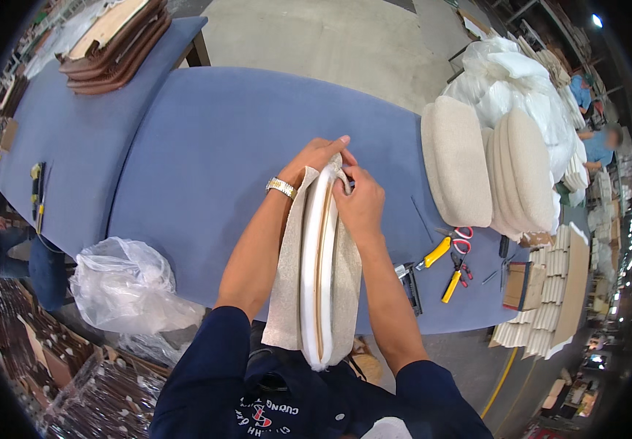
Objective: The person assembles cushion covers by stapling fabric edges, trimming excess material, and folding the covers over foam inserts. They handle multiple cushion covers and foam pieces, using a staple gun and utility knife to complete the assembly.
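Observation:
A long, narrow pad [308, 271] stands on edge in front of me, with white padding on both sides of a thin brown board edge. Beige fabric [283, 293] hangs along both its long sides, its edges loose toward my body. My left hand [322, 155], with a watch on the wrist, is closed around the pad's far end. Opposite it, my right hand [360, 203] pinches the fabric at that same end, the thumb pressed against the padding. The fingertips behind the fabric are partly hidden.
Finished beige cushions [456, 161] stand at the right of the blue table [206, 132]. Near them lie yellow-handled cutters [452, 284], scissors [462, 240] and a black staple gun [409, 287]. Brown padded panels [114, 55] are stacked far left; a clear plastic bag [129, 282] hangs at the near left edge.

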`<action>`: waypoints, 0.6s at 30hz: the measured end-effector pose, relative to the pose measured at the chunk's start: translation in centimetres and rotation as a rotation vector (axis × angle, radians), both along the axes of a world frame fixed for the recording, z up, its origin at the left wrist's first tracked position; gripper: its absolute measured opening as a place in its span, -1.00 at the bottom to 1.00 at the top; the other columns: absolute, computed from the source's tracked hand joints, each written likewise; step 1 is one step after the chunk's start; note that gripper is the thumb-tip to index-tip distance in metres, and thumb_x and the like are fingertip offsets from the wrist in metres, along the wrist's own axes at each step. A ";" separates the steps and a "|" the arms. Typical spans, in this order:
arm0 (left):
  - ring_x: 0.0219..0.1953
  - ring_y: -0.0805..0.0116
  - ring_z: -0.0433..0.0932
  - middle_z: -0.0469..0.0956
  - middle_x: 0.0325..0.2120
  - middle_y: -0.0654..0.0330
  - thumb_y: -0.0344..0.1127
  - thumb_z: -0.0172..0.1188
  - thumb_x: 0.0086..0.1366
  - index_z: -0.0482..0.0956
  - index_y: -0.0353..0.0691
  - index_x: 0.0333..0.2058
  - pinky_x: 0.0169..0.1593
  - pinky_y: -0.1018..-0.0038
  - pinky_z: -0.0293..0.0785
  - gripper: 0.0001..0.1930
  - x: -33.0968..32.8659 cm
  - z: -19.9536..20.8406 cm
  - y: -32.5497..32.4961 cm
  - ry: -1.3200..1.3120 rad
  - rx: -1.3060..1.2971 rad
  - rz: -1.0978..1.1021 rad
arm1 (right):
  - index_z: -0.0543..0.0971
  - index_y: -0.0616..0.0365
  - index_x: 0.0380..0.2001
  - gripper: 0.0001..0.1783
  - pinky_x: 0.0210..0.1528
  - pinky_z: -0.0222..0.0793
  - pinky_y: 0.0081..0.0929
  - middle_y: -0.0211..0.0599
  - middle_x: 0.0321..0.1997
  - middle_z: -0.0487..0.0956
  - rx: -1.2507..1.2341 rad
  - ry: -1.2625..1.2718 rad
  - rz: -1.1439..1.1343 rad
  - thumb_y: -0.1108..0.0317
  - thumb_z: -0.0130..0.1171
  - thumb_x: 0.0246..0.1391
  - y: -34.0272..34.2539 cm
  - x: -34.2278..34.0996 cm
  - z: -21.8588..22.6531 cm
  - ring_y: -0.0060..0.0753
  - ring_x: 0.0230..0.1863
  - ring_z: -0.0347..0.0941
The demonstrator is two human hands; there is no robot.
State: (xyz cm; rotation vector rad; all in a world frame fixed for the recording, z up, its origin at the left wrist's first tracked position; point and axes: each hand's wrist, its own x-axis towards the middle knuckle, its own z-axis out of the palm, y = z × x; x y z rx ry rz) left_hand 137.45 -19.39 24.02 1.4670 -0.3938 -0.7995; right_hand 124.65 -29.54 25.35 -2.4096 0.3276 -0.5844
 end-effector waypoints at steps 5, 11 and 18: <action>-0.42 0.37 0.58 0.66 -0.48 0.15 0.06 0.06 0.50 0.74 -0.37 -0.33 -0.22 0.37 0.53 -0.46 1.5 -2.8 -0.2 0.029 -0.085 0.016 | 0.65 0.14 -0.25 -0.82 -0.24 0.49 -0.09 -0.16 -0.30 0.64 -0.131 0.029 0.026 0.40 0.31 0.04 -0.4 1.3 0.5 0.05 -0.29 0.60; -0.44 0.48 0.56 0.64 -0.49 0.23 0.04 0.06 0.53 0.72 -0.32 -0.33 -0.33 0.47 0.50 -0.49 1.3 -4.3 -0.4 0.138 -0.157 0.162 | 0.62 0.15 -0.29 -0.85 -0.29 0.46 -0.16 -0.20 -0.33 0.58 -0.077 -0.062 0.080 0.50 0.29 0.02 -0.8 3.5 -0.9 0.02 -0.32 0.56; -0.49 0.57 0.53 0.63 -0.52 0.29 0.00 0.02 0.58 0.71 -0.31 -0.30 -0.39 0.53 0.48 -0.50 0.8 -6.9 -1.2 0.197 -0.209 0.355 | 0.64 0.15 -0.30 -0.83 -0.37 0.44 -0.23 -0.23 -0.37 0.55 -0.067 -0.093 0.137 0.56 0.26 -0.02 -1.6 6.2 -1.7 -0.04 -0.39 0.54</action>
